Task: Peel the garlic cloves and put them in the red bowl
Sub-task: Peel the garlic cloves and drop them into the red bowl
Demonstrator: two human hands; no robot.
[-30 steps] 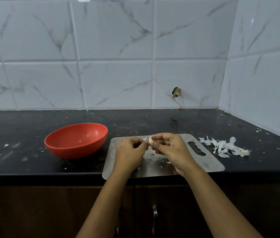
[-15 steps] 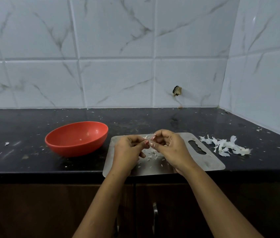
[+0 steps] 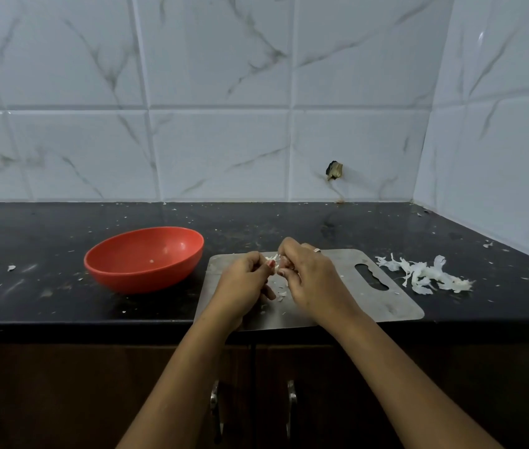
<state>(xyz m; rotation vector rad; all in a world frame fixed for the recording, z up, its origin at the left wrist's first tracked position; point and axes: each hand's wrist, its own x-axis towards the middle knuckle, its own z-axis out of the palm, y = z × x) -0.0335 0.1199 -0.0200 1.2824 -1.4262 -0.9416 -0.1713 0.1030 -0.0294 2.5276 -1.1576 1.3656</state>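
Black bench (image 3: 46, 241) under marble tiles is carrying a steel cutting board (image 3: 353, 306). Over it, the left hand (image 3: 243, 283) and right hand (image 3: 308, 280) are pinching the garlic clove (image 3: 274, 262) between their fingertips. A second ago the clove was showing plainly. Now the fingers are closing round it, with only papery skin visible, so I judge that peeling is still going on. The red bowl (image 3: 143, 277) is sitting just left of the board.

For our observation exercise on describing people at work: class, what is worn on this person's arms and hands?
Both forearms are bare, with no sleeves in view. The right hand wears a silvery ring on one finger. The left hand shows no ring; neither wrist carries a watch or bracelet.
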